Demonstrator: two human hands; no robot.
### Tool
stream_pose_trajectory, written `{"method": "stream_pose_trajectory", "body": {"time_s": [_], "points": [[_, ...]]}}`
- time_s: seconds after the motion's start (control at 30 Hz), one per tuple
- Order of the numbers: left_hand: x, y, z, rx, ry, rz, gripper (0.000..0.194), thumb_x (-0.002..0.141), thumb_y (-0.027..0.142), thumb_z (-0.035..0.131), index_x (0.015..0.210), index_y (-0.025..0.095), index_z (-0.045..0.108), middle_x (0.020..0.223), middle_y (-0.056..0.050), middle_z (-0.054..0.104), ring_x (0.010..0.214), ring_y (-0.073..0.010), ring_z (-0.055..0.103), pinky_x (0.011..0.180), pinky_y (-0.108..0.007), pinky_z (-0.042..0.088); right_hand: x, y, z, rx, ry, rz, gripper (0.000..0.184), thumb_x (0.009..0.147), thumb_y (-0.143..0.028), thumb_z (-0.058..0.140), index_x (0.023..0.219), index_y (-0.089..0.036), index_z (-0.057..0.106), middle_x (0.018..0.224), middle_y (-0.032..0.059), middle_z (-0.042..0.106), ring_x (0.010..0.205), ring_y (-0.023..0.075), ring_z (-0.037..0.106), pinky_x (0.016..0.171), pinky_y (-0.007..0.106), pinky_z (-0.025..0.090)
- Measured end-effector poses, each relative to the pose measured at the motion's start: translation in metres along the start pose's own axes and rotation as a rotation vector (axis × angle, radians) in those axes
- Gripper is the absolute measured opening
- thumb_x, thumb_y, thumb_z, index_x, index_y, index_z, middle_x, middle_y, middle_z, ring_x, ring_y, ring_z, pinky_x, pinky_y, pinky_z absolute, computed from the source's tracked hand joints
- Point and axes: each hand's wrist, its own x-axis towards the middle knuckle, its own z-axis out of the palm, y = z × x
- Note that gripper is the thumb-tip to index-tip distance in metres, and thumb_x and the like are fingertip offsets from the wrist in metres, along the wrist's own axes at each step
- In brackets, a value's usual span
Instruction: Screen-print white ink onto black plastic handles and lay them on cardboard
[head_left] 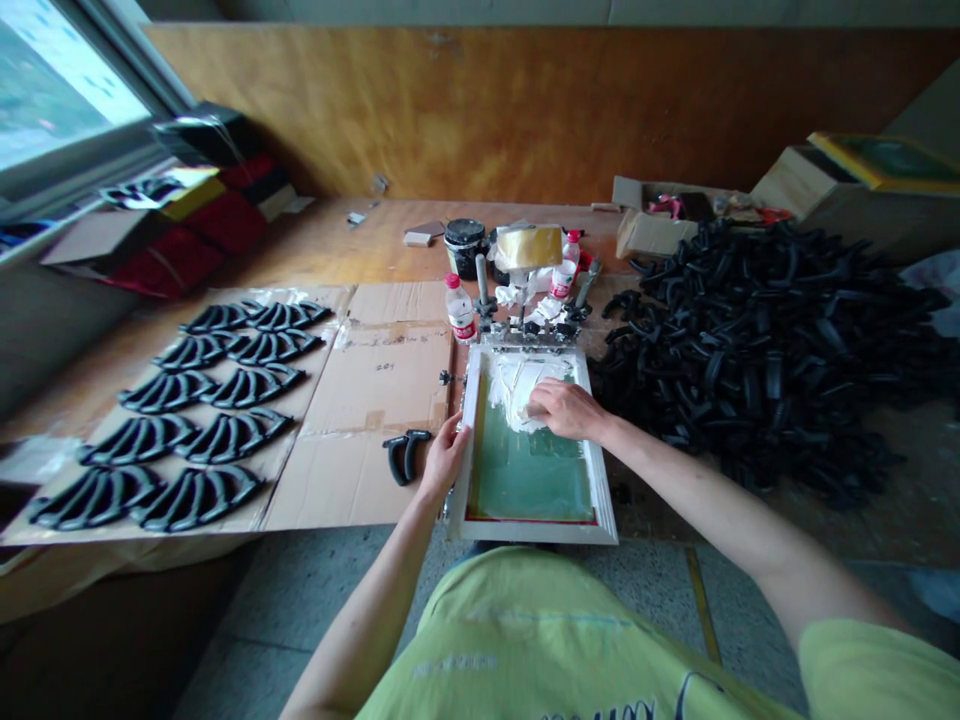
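Note:
A silk-screen frame (pixel 604 500) with green mesh (pixel 525 480) lies in front of me, its far end at a metal clamp (pixel 525 342). White ink (pixel 517 380) is smeared thickly over the far half of the mesh. My right hand (pixel 568 408) is closed over the ink, pinching what looks like a small scraper (pixel 535 409), mostly hidden by fingers and ink. At the frame's left edge, my left hand (pixel 448 452) is closed round the rim; its fingertips are partly hidden. Just left of that hand, two curved black plastic handles (pixel 406 456) lie on cardboard.
Rows of black handles (pixel 214 435) lie on flattened cardboard (pixel 322 440) at left. A large heap of black handles (pixel 795 340) covers the right side. Behind the frame stand a red-capped bottle (pixel 460 308), a black tub (pixel 465 245) and a yellow block (pixel 529 246).

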Motion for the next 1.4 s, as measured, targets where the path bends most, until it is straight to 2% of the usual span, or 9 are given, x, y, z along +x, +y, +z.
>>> {"method": "stream_pose_trajectory", "body": {"time_s": [0.33,0.5,0.63,0.77,0.87,0.97,1.2,1.3,1.4], "points": [[-0.006,0.021,-0.008,-0.048,-0.027,-0.050,0.070,0.079,0.059,0.061,0.137,0.021,0.054,0.088,-0.005,0.072,0.075,-0.0179,0.064,0.064,-0.025,0.048,0.012,0.000,-0.001,0.007,0.107,0.122,0.018,0.087,-0.025,0.064,0.103,-0.018,0.065,0.095,0.0081,0.067,0.093,0.0235,0.058,0.082,0.034,0.046],[-0.013,0.061,-0.022,-0.145,-0.014,0.043,0.062,0.081,0.064,0.057,0.126,0.021,0.064,0.096,-0.006,0.072,0.090,-0.0206,0.065,0.072,-0.027,0.051,0.057,0.046,-0.037,-0.050,0.138,0.471,0.057,0.085,-0.031,0.067,0.139,-0.029,0.048,0.105,0.0069,0.070,0.090,0.0243,0.063,0.078,0.033,0.046],[-0.004,0.101,-0.025,-0.287,-0.031,0.085,0.062,0.085,0.068,0.046,0.113,0.018,0.068,0.083,-0.005,0.070,0.072,-0.0170,0.064,0.062,-0.027,0.051,0.032,0.096,-0.055,-0.015,0.344,0.694,0.043,0.091,-0.033,0.054,0.133,-0.024,0.054,0.100,0.0075,0.072,0.086,0.0242,0.065,0.079,0.034,0.046],[0.025,0.139,-0.014,-0.461,0.025,0.247,0.053,0.087,0.062,0.047,0.109,0.017,0.065,0.086,-0.005,0.069,0.073,-0.0137,0.065,0.063,-0.024,0.051,-0.025,0.112,-0.025,0.101,0.441,0.953,0.027,0.091,-0.026,0.048,0.110,-0.015,0.063,0.088,0.0097,0.071,0.079,0.0229,0.063,0.075,0.033,0.047],[0.037,0.149,-0.001,-0.559,0.079,0.226,0.050,0.088,0.060,0.045,0.106,0.016,0.062,0.075,-0.002,0.065,0.063,-0.0106,0.061,0.056,-0.021,0.048,-0.046,0.085,0.018,0.175,0.285,0.756,0.026,0.087,-0.031,0.060,0.109,-0.017,0.064,0.092,0.0083,0.070,0.086,0.0228,0.063,0.080,0.035,0.047],[0.022,0.127,0.023,-0.618,0.158,0.097,0.048,0.085,0.059,0.052,0.108,0.017,0.058,0.074,-0.001,0.064,0.057,-0.0084,0.056,0.052,-0.018,0.045,-0.044,0.044,0.043,0.128,0.144,0.475,0.031,0.082,-0.025,0.069,0.113,-0.021,0.065,0.106,0.0079,0.067,0.101,0.0234,0.059,0.090,0.038,0.045],[-0.047,0.053,0.070,-0.475,-0.313,-0.375,0.060,0.076,0.069,0.058,0.102,0.016,0.057,0.091,-0.011,0.070,0.074,-0.0190,0.068,0.054,-0.025,0.050,-0.032,-0.057,0.040,0.102,0.184,0.237,0.015,0.094,-0.024,0.054,0.098,-0.021,0.068,0.091,0.0065,0.064,0.095,0.0211,0.054,0.088,0.034,0.044],[-0.040,0.024,0.027,-0.354,-0.146,-0.312,0.055,0.075,0.067,0.057,0.096,0.017,0.056,0.075,-0.005,0.068,0.060,-0.0161,0.064,0.049,-0.023,0.045,-0.062,-0.054,0.040,0.116,0.178,0.230,0.018,0.096,-0.021,0.050,0.104,-0.023,0.066,0.093,0.0041,0.066,0.092,0.0188,0.057,0.084,0.030,0.045],[-0.017,-0.022,-0.052,-0.066,0.152,-0.343,0.053,0.078,0.071,0.043,0.078,0.019,0.052,0.055,-0.003,0.061,0.045,-0.0164,0.055,0.045,-0.027,0.044,-0.128,-0.006,0.040,-0.081,0.273,0.718,0.015,0.091,-0.019,0.054,0.103,-0.020,0.063,0.096,0.0096,0.065,0.093,0.0233,0.058,0.082,0.035,0.045]]}}
